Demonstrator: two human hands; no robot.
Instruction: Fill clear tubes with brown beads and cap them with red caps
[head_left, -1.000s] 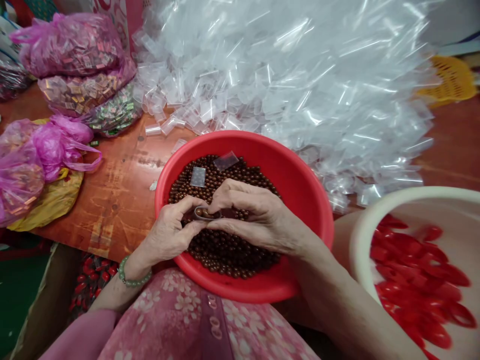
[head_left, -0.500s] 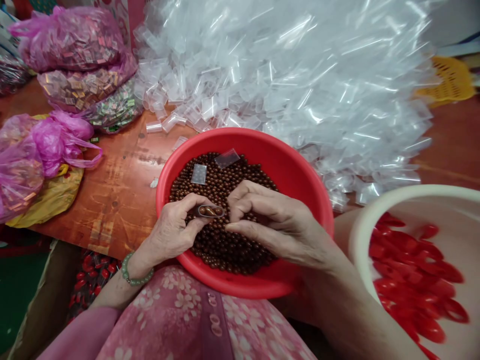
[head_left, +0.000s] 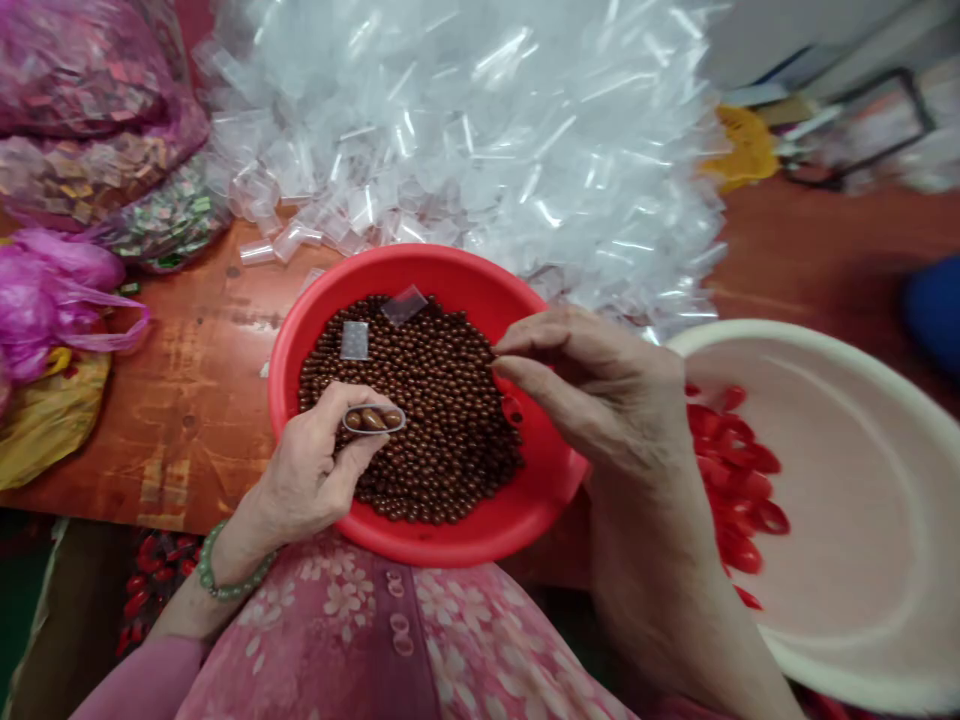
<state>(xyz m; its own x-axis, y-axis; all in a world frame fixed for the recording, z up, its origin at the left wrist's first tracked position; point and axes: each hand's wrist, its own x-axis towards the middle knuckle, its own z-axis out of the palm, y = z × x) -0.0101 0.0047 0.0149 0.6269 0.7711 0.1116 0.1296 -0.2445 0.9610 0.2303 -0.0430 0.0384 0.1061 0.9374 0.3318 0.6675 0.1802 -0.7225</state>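
My left hand (head_left: 319, 450) grips a small clear flattened tube (head_left: 403, 425) between thumb and fingers. Its oval mouth faces up, and several brown beads (head_left: 382, 419) show inside. Below it is a red basin (head_left: 442, 553) holding a heap of glossy brown beads (head_left: 442, 440). Over the basin's right side, my right hand (head_left: 600, 390) is closed, thumb and forefinger tips together. What lies between those tips is too small to make out. A red patch with dark spots shows just below the thumb; I cannot tell whether it is a separate piece.
Two clear tubes (head_left: 355, 341) lie on the beads. Behind the basin rises a big pile of clear tubes (head_left: 450, 130). At right stands a cream tub (head_left: 847, 480) with red caps (head_left: 739, 480). Pink bags (head_left: 82, 160) of small pieces are at left, a yellow basket (head_left: 739, 150) at back right.
My right hand has drawn away from the tube's mouth to the basin's right side. My left hand still holds the tube. The whole view has swung to the right.
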